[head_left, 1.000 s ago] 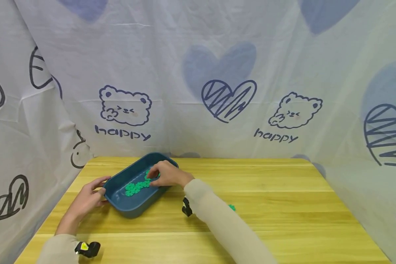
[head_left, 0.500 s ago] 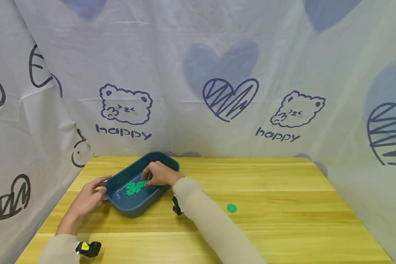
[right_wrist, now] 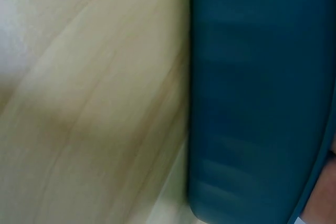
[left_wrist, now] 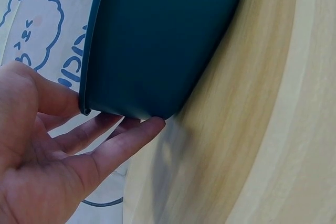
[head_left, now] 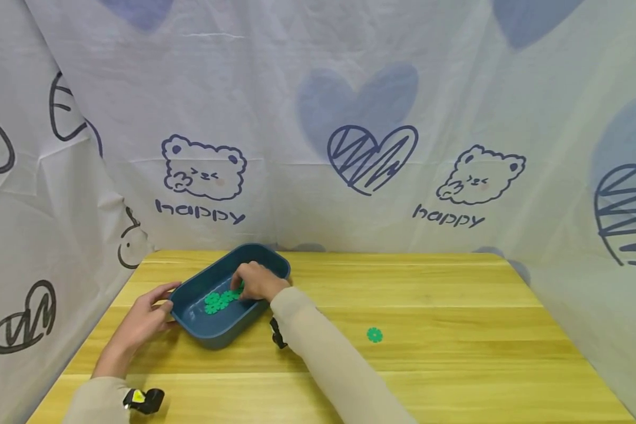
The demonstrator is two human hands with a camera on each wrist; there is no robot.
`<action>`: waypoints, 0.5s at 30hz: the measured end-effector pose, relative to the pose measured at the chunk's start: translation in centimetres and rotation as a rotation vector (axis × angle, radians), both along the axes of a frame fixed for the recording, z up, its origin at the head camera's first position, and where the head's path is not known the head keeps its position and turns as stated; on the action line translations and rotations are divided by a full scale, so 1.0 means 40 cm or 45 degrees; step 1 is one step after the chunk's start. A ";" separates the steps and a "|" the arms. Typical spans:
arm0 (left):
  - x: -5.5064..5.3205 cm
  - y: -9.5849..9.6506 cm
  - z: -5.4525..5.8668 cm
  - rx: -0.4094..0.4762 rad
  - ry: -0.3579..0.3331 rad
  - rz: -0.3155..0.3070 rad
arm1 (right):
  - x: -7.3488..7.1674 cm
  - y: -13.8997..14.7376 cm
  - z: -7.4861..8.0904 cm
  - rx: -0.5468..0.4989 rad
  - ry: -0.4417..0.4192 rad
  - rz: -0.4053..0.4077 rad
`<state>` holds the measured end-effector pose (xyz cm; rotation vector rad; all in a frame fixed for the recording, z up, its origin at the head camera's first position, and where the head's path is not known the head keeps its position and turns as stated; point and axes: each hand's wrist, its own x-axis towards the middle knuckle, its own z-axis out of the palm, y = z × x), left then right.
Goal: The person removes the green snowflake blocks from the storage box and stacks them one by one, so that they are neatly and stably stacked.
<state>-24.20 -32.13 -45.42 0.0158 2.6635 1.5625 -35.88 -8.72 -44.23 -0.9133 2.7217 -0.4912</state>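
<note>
A dark blue plastic bin stands at an angle on the left of the table, with several green flower-shaped discs lying on its floor. My left hand touches the bin's near-left end from outside. In the left wrist view its fingers reach to the bin's wall, one of them at the rim. Inside the bin, my right hand is bent down over the discs, fingers curled; green shows between thumb and fingers, so it seems to pinch a disc. The right wrist view shows mostly the bin's outer side.
One green disc lies alone on the wooden table, right of the right sleeve. A printed white cloth hangs behind the table and along its sides.
My right hand has lowered deeper into the bin, shifting slightly left, and its fingers have drawn together over the discs. The lone disc is now fully uncovered by the sleeve. The left hand stays put.
</note>
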 end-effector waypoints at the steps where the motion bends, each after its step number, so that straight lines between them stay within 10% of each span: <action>1: 0.000 0.000 0.001 0.000 0.000 -0.001 | 0.000 0.000 -0.001 0.010 0.000 0.007; 15: 0.001 0.003 0.003 -0.022 0.001 0.002 | 0.003 -0.003 0.007 0.028 0.028 0.047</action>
